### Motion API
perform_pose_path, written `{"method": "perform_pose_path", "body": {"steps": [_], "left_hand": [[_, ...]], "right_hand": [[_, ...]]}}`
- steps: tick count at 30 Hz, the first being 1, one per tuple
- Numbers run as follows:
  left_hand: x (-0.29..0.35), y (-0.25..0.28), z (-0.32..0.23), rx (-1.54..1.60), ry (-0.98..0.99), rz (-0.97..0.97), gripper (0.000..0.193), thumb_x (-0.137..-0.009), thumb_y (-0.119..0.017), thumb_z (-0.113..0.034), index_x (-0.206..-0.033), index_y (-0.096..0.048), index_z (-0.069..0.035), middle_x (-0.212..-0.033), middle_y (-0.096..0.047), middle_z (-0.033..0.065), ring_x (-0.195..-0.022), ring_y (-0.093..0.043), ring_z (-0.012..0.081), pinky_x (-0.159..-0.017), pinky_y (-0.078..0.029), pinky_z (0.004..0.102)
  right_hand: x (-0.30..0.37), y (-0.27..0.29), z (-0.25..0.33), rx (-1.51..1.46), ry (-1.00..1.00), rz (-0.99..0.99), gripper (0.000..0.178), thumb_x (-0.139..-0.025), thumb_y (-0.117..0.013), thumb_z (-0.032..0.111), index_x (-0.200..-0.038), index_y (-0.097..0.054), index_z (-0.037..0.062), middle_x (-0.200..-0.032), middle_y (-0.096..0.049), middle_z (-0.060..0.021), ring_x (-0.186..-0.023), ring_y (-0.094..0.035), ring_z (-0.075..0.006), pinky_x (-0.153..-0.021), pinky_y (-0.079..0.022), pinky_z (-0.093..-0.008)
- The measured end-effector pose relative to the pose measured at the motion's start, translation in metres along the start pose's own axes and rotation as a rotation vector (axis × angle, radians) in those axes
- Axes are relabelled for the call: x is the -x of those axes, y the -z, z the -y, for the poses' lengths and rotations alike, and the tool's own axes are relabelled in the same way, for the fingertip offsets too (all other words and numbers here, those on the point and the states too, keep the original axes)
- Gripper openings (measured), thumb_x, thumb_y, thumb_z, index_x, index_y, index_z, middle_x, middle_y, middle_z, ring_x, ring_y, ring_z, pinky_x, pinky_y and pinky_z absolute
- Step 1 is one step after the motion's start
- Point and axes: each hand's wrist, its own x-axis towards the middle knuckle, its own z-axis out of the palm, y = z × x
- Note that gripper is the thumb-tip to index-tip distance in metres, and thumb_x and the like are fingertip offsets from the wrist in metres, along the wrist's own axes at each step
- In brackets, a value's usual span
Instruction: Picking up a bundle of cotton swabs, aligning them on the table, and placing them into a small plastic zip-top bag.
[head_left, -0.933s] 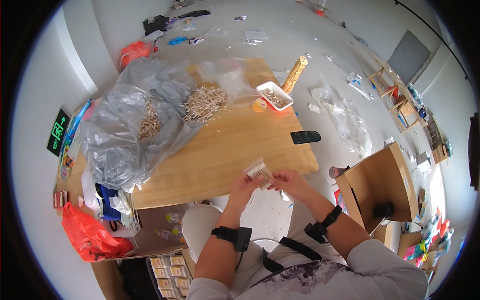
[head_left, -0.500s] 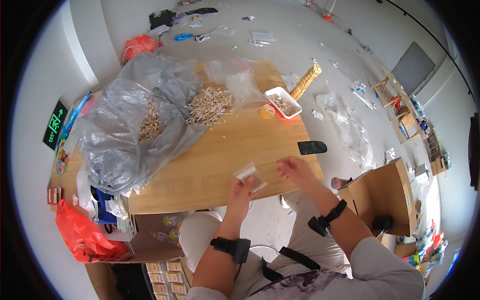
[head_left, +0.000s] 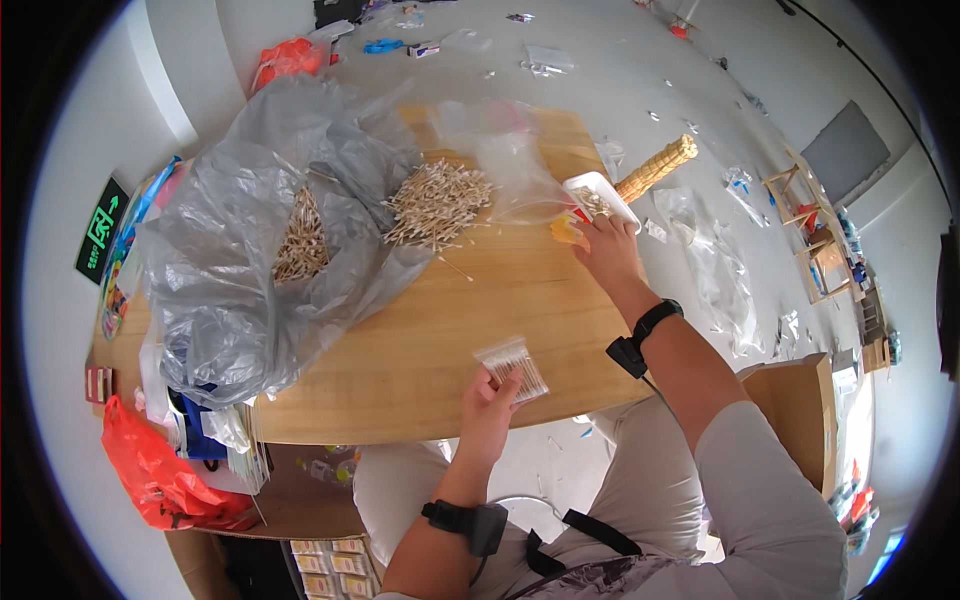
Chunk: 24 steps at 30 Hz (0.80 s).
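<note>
My left hand [head_left: 490, 408] pinches a small clear plastic bag of cotton swabs [head_left: 519, 370] above the near edge of the table. White tips and thin sticks show through the plastic. Farther right, my right hand [head_left: 608, 250] reaches to the near end of a white and red tray [head_left: 632, 222] with loose swabs in it. Its fingers are apart over the rim, close to a small orange-yellow piece [head_left: 563, 231]; the fingertips are partly hidden. A heap of loose cotton swabs [head_left: 438, 204] lies at the far middle, and more swabs [head_left: 302, 240] sit inside a large grey plastic bag [head_left: 225, 235].
A woven straw-coloured cylinder [head_left: 657, 168] stands past the tray. Clear plastic bags [head_left: 515, 165] lie at the table's far side. A red bag [head_left: 165, 480] hangs at the left, above a carton of small packs [head_left: 330, 570]. An open cardboard box [head_left: 795, 410] stands at the right.
My right hand has moved away from beside the small bag, forward to the tray. My left hand still holds the bag. The dark flat object near the table's right edge is now hidden by my right arm.
</note>
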Motion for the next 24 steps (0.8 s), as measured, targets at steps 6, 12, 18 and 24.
{"method": "perform_pose_path", "body": {"steps": [6, 12, 18, 24], "left_hand": [[-0.004, -0.004, 0.003, 0.022, 0.033, 0.006, 0.032, -0.105, -0.062, -0.015, -0.133, -0.054, -0.004, -0.127, -0.063, 0.0059, -0.118, -0.061, 0.0157, -0.102, -0.054, 0.0402], [-0.004, -0.007, 0.003, 0.051, 0.050, 0.022, 0.033, -0.104, -0.063, -0.016, -0.133, -0.054, -0.003, -0.127, -0.063, 0.0050, -0.116, -0.060, 0.0136, -0.103, -0.051, 0.0359], [-0.002, -0.005, 0.005, 0.062, 0.033, 0.041, 0.033, -0.104, -0.064, -0.017, -0.133, -0.054, -0.003, -0.127, -0.063, 0.0045, -0.115, -0.060, 0.0126, -0.099, -0.051, 0.0337], [-0.003, -0.011, 0.004, 0.060, 0.055, 0.019, 0.032, -0.105, -0.063, -0.017, -0.132, -0.055, -0.003, -0.125, -0.063, 0.0049, -0.115, -0.060, 0.0131, -0.100, -0.052, 0.0345]], "right_hand": [[-0.002, -0.023, -0.009, 0.082, 0.075, -0.014, 0.027, -0.083, -0.077, 0.027, -0.109, -0.077, 0.0212, -0.101, -0.065, 0.0031, -0.102, -0.059, -0.0200, -0.093, -0.040, -0.0422], [-0.007, -0.029, -0.011, 0.104, 0.075, -0.085, 0.011, -0.085, -0.075, 0.027, -0.093, -0.078, 0.0199, -0.094, -0.066, 0.0049, -0.098, -0.060, -0.0191, -0.089, -0.040, -0.0423], [-0.011, -0.024, -0.010, 0.007, 0.005, -0.086, 0.007, -0.084, -0.077, 0.026, -0.082, -0.076, 0.0194, -0.088, -0.065, 0.0044, -0.095, -0.060, -0.0202, -0.088, -0.040, -0.0425], [-0.012, -0.010, -0.008, -0.183, -0.233, -0.128, 0.011, -0.087, -0.078, 0.027, -0.086, -0.078, 0.0163, -0.082, -0.064, 0.0030, -0.088, -0.060, -0.0195, -0.086, -0.039, -0.0399]]}}
